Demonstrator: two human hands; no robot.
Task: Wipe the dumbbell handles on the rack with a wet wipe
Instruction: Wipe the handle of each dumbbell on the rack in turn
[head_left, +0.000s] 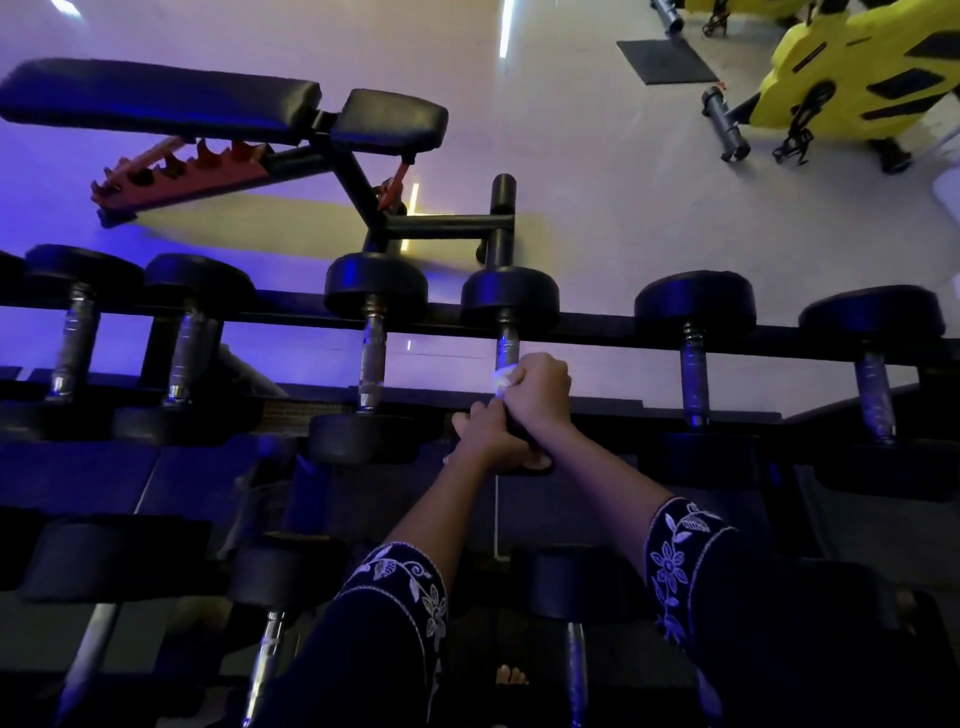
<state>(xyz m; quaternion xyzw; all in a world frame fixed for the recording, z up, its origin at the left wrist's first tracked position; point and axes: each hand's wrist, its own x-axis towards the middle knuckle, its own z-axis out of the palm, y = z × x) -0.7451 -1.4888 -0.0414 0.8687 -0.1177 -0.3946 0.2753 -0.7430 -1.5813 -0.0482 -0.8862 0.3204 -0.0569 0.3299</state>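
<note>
The black, round-headed dumbbell (509, 301) you are working on lies across the top tier of the black steel rack (597, 326), fourth from the left in that row. Its long axis runs straight away from you, from the near rail to the far rail, leaning only slightly in the frame. The far head sits on the back rail. The near head is mostly hidden under your hands.

Its knurled chrome handle (507, 345) shows only in its far part, a bright, cross-hatched bar with a ringed collar just under the far head.

Your right hand (537, 389) is wrapped round the middle of the handle, fingers curled tight and pressed together. The crumpled white wet wipe (501, 381) is bunched between them and the metal, with a tuft showing at the thumb side.

Your left hand (483, 431) sits just below and touching the right, over the near head. Its fingers are bent down over the head's edge; how firmly they press, you cannot tell.

The neighbouring dumbbells (373, 332) lie parallel, each apart from the next.

Beyond the rack stands a black padded bench (156, 98) and, well off to the right, a yellow exercise machine (852, 78).
</note>
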